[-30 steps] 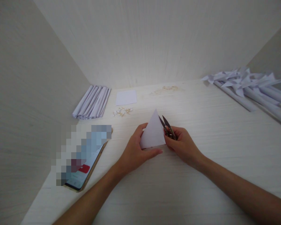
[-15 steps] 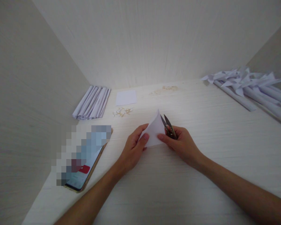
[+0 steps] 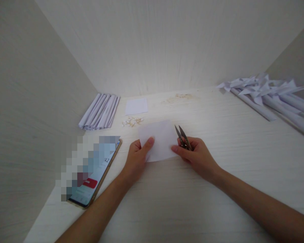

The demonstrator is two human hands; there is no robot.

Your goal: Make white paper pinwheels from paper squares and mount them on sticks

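Between both hands: paper sheet (image 3: 159, 140), pinched by L hand (image 3: 138, 158) & R hand (image 3: 196, 156), R also gripping snips (image 3: 182, 137).

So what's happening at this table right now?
A person holds a white sheet of paper just above the table, left hand at its left edge, right hand at its right edge. The right hand also grips small scissors. A phone, rolled papers and folded paper pieces lie around.
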